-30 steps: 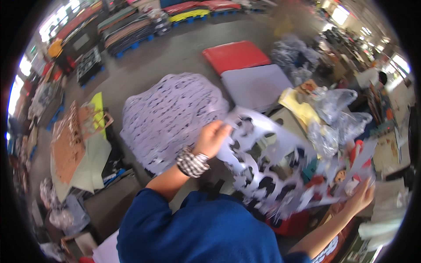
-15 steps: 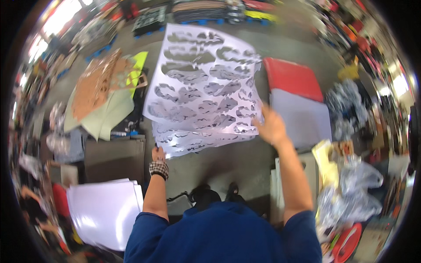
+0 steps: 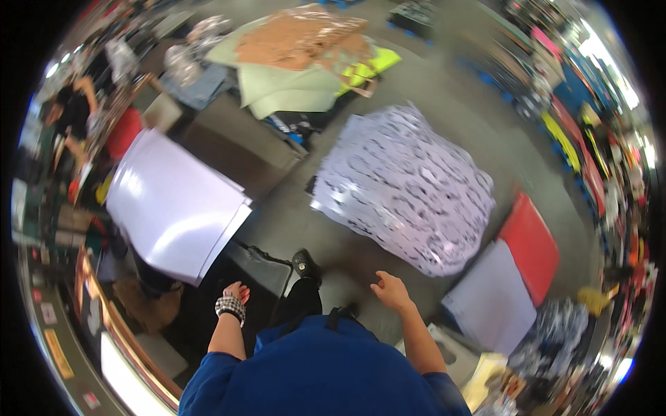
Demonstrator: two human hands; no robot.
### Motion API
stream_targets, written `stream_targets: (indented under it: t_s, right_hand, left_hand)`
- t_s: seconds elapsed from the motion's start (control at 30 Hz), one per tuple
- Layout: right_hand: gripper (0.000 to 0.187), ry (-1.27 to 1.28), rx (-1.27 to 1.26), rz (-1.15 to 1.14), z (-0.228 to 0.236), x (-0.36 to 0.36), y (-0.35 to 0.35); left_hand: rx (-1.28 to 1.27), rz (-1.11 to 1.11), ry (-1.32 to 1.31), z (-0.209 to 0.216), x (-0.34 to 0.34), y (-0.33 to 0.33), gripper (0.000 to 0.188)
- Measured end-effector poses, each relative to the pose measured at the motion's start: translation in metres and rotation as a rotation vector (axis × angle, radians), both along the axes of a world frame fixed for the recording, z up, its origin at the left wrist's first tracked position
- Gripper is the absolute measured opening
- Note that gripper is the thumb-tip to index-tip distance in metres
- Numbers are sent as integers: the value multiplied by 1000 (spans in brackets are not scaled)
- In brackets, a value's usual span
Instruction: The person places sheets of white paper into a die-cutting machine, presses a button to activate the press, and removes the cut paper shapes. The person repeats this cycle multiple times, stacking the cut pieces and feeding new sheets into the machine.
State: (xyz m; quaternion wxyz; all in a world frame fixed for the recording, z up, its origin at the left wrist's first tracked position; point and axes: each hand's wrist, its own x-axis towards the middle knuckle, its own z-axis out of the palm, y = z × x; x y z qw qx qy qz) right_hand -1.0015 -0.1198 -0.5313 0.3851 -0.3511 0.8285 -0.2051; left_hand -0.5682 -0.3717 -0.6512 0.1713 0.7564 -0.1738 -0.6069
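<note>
My left hand (image 3: pixel 238 291), with a checkered band at the wrist, hangs loosely open and empty. It is nearest to a stack of smooth pale sheets (image 3: pixel 177 201), just below the stack's front corner. Over the floor in front of me, my right hand (image 3: pixel 390 290) is also empty, its fingers loosely bent and apart. Beyond it lies a pile of pale sheets with many cut-out holes (image 3: pixel 409 184); neither hand touches this pile.
Tan and light green cut sheets (image 3: pixel 298 41) are piled at the far left, with a yellow-green piece (image 3: pixel 385 64). Red sheets (image 3: pixel 531 239) and grey sheets (image 3: pixel 492 298) lie at right, near clear plastic bags (image 3: pixel 555 333). Another person (image 3: pixel 73 114) is at far left.
My hands have let go of the cut-out sheet, which now lies on its pile. My view and body have turned left, toward the smooth sheets, and both hands have drawn closer to me.
</note>
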Motion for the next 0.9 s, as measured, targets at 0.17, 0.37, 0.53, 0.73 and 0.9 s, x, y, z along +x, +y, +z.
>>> stream_targets:
  t_s: [0.17, 0.37, 0.53, 0.73, 0.9]
  right_hand:
    - [43, 31, -97, 230, -5, 9, -126]
    - [45, -26, -19, 501, -26, 24, -231]
    - [42, 40, 66, 707, -38, 21, -316]
    - [43, 88, -2, 939, -44, 15, -460]
    - [44, 171, 23, 1123, -27, 54, -606]
  left_hand:
    - [-84, 108, 82, -13, 16, -50, 27]
    - [-223, 380, 31, 1, 67, -93, 27]
    - [-214, 562, -88, -1, 86, -115, 21]
    - [-124, 767, 0, -19, 42, -118, 21]
    - [-21, 900, 58, -18, 26, -142, 20]
